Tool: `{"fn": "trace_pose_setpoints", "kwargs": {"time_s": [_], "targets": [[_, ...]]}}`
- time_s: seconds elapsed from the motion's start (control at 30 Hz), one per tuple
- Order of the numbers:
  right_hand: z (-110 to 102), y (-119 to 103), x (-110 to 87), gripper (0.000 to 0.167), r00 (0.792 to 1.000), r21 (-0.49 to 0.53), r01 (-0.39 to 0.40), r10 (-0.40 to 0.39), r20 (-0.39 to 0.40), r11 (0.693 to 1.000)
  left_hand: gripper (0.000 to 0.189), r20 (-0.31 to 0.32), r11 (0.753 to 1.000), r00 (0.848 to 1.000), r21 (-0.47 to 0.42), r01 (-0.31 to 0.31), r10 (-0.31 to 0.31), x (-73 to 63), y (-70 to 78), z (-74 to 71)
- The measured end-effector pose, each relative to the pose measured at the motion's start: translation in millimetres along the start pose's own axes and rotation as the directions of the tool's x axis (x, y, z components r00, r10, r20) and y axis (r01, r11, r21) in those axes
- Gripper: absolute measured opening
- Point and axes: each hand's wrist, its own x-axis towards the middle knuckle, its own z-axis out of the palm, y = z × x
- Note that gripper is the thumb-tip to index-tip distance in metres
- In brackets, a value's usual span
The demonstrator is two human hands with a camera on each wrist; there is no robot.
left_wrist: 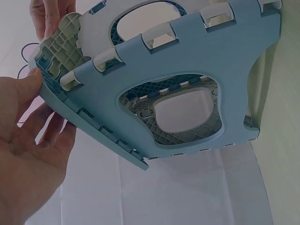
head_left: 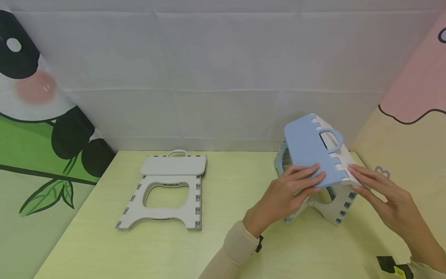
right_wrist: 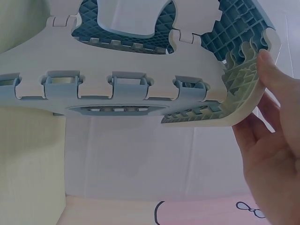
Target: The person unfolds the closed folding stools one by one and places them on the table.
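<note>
A blue-and-white folding step stool [head_left: 306,143] stands half unfolded at the right of the table, its seat halves peaked like a roof. My left hand [head_left: 285,192] holds the near edge of the blue seat half [left_wrist: 93,124], fingers laid over its top. On the other side, my right hand [head_left: 390,197] grips the near corner of the white seat half [right_wrist: 239,108], with the thumb at its edge. Ribbed undersides of both halves show in the wrist views. The blue handle loop [head_left: 337,140] sticks up near the ridge.
A second folding stool [head_left: 170,209], all white, lies folded flat at the left of the pale yellow table [head_left: 233,193]. A white cloth backdrop [head_left: 223,77] rises behind the table, with printed panels at both sides. Black straps [head_left: 386,264] show by the right wrist.
</note>
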Motion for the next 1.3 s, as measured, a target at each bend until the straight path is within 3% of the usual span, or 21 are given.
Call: {"fn": "trace_pose_setpoints", "kwargs": {"time_s": [0.77, 1.3], "targets": [[-1, -2, 4.7, 0.058, 1.0, -0.032, 0.016, -0.015, 0.01, 0.999, 0.039, 0.026, 0.999, 1.0, 0.032, 0.01, -0.011, 2.8, 0.3, 3.3], [-1, 12, -3.7, 0.055, 0.999, -0.035, 0.036, -0.036, 0.016, 0.999, 0.038, 0.024, 0.998, 1.0, 0.057, 0.007, -0.009, 3.9, 0.3, 4.7]]}}
